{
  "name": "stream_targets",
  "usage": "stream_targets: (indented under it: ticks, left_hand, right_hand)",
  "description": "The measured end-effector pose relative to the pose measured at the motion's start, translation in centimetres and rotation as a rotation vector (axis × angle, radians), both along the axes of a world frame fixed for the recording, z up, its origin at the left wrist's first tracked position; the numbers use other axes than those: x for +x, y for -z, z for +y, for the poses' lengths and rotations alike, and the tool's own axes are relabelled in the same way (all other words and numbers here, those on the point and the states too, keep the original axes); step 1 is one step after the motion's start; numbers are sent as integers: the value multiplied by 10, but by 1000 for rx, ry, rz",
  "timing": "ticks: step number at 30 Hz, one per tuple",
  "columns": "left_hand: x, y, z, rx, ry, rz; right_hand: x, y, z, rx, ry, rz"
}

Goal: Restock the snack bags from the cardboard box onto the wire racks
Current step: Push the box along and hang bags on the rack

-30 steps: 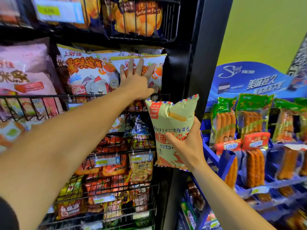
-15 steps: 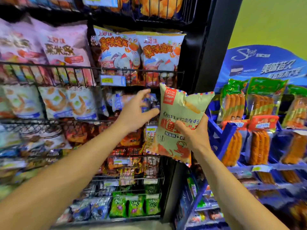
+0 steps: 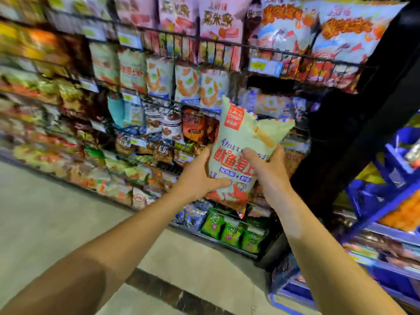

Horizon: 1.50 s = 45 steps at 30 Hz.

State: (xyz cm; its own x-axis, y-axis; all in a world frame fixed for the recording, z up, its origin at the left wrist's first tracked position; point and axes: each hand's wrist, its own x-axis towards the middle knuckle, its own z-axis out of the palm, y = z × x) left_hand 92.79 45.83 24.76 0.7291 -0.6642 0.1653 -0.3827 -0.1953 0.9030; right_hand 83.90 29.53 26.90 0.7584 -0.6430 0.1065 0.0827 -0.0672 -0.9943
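Note:
A pale green snack bag (image 3: 241,142) with a red label and red lettering is held upright in front of the black wire racks (image 3: 218,45). My left hand (image 3: 200,178) grips its lower left edge, thumb across the front. My right hand (image 3: 270,171) grips its right side, thumb on the front. The racks are packed with rows of snack bags, blurred on the left. No cardboard box is in view.
A black upright post (image 3: 354,123) ends the rack on the right. Beyond it stands a blue display stand (image 3: 384,196) with orange packs. Green packets (image 3: 231,230) fill the lowest rack tier. Pale floor (image 3: 45,219) with a dark strip lies below left.
My left hand came down from the upper rack and took hold of the bag's left side. The view swung down and left, showing more rack tiers and floor.

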Motion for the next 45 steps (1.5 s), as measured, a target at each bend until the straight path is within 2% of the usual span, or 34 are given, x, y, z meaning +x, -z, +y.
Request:
stream_targets:
  ticks: [5,11,14,18,23,27,31,40,43,45]
  left_hand:
    - [32,19,105,-23,-119,48]
    - [90,32,242,-52,-220,101]
    - [127,35,311,7,-274,83]
    - [182,41,394,274,-500,-158]
    - [255,41,462,684,-570,-500]
    - [313,34,482,844,-543,-571]
    - [381,27,484,900,-519,-613]
    - [545,-12,440,894,-476,-730]
    - [589,-23,422,832,-419,-744]
    - [618,-30,410,777,-387,-816]
  right_hand:
    - [57,8,88,-67,-153,53]
    - [141,18,223,-108,-209,52]
    - [178,19,282,-141,-217,29]
    - [223,11,330,-174,-189,23]
    - [286,-1,360,-281,-165,6]
    - [344,-4,371,-348,-156,-28]
    - [410,-6,371,-397,-138,-81]
    - [561,-47,343,-508,-66,-249]
    - [602,-67,336,-529,11,-257]
    - [627,-75,331,-537,32,-277]
